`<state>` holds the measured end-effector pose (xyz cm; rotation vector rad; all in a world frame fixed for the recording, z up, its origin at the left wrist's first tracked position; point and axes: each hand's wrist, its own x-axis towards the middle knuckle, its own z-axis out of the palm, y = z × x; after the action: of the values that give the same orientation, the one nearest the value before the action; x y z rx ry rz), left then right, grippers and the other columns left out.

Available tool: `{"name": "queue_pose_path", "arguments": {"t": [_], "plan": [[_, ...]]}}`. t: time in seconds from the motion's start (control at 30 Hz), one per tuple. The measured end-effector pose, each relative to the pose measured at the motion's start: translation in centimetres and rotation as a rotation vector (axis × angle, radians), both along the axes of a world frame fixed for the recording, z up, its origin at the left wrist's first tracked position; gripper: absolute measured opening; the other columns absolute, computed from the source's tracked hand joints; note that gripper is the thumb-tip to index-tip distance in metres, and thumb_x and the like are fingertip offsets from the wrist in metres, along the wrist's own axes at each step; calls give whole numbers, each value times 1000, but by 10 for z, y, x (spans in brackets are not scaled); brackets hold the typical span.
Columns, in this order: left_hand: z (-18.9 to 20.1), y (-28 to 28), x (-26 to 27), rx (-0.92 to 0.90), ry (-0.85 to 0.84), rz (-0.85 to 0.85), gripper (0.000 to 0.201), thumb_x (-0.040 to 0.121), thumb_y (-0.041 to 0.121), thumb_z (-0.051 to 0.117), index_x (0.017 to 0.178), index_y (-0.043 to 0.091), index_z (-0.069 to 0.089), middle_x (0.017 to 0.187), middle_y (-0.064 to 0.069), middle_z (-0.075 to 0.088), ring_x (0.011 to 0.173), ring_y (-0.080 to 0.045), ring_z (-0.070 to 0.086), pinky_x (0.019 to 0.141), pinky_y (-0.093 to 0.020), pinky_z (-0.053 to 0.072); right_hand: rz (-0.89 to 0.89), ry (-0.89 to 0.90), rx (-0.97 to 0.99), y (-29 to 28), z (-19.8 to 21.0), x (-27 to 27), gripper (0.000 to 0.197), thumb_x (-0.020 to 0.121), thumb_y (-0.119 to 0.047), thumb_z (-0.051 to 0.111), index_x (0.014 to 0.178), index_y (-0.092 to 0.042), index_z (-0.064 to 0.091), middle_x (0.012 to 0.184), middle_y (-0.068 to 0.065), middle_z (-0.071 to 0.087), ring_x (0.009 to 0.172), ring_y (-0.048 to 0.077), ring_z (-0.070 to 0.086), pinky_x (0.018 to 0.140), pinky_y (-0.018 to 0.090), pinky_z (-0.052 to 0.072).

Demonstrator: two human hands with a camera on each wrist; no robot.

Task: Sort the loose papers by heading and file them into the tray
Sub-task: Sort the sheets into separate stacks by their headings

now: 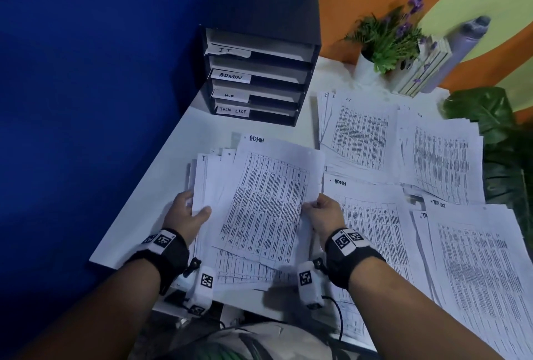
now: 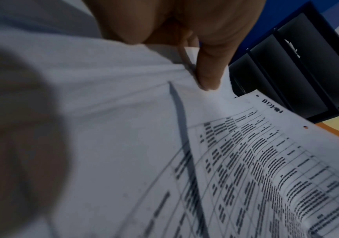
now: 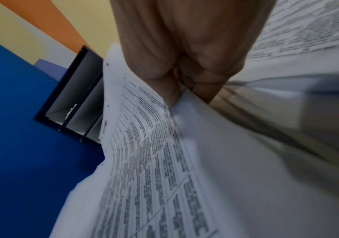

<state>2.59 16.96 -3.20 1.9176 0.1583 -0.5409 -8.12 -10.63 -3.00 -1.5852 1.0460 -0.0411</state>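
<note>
Right hand (image 1: pixel 323 214) pinched ADMIN sheet (image 1: pixel 268 201) at edge | left hand (image 1: pixel 189 215) gripped unsorted stack (image 1: pixel 207 183) | thin, floppy, best held by margins.

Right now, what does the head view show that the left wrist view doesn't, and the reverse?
Head only: the right hand pinching the ADMIN sheet, tray labels, sorted piles, plant.
Left wrist only: a close view of a left fingertip on the paper edge.
Both: left hand holding the unsorted stack, ADMIN sheet, black tray.
</note>
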Motion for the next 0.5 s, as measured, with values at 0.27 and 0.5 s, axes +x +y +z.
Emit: {"name": "queue_pose_path", "arguments": {"t": [0.27,0.5], "plan": [[-2,2,5,96,-40,-55,47,92,13,60,133,34,53,140,-5,51,129,-26,48,109,-39,38,-139,-21,-6,-15,5,-5,13,79,5,51,74,-7,48,71,10,50,69,21,49,60,38,46],[6,-14,0,137,2,-154,44,89,21,67,131,22,54,131,0,56,119,-21,52,101,-30,41,-141,-102,268,0,3,-6,22,83,12,51,91,-4,64,70,8,62,61,20,57,63,35,49]]}}
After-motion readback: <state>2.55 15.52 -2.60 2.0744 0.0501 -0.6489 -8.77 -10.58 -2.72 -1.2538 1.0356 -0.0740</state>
